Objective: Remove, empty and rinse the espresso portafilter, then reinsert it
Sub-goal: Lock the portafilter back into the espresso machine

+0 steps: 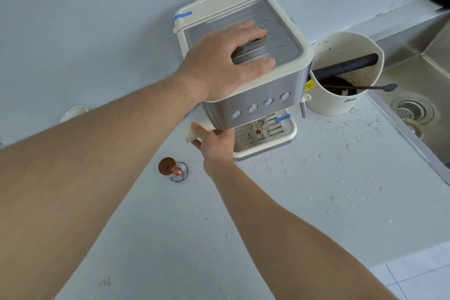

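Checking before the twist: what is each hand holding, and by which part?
The right hand grips the portafilter's cream handle under the coffee machine. The left hand holds nothing; it lies flat on the machine's top.

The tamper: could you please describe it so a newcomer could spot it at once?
Start at the espresso machine on the white counter. Left of its drip tray stands the tamper. Its round brown wooden knob on a shiny metal base is the only wood in view.
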A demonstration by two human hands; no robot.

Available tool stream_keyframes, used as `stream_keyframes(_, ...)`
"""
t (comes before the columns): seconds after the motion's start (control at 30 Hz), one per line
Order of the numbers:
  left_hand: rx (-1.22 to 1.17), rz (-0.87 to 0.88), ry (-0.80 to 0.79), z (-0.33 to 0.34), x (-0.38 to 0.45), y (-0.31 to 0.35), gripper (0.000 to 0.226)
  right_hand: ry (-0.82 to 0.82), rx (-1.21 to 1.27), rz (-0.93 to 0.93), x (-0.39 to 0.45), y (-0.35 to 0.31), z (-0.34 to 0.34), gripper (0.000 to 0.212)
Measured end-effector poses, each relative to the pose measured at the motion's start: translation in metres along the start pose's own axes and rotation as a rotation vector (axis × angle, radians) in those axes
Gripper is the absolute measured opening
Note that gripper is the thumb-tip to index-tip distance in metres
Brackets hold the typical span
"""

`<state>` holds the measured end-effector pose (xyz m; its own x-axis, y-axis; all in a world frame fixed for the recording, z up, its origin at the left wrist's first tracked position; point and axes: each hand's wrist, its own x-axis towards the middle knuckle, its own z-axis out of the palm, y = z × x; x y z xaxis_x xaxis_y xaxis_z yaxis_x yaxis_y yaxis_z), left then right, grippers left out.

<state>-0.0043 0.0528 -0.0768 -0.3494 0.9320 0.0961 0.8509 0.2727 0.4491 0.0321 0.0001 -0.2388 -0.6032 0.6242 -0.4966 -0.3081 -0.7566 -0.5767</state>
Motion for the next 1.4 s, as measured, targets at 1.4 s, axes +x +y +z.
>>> stream_keyframes(1.4,-0.019,0.002,0.002,0.0,-0.001,0.002,0.066,-0.028,-0.125,-0.005,0.006,0.007,0.004,0.039)
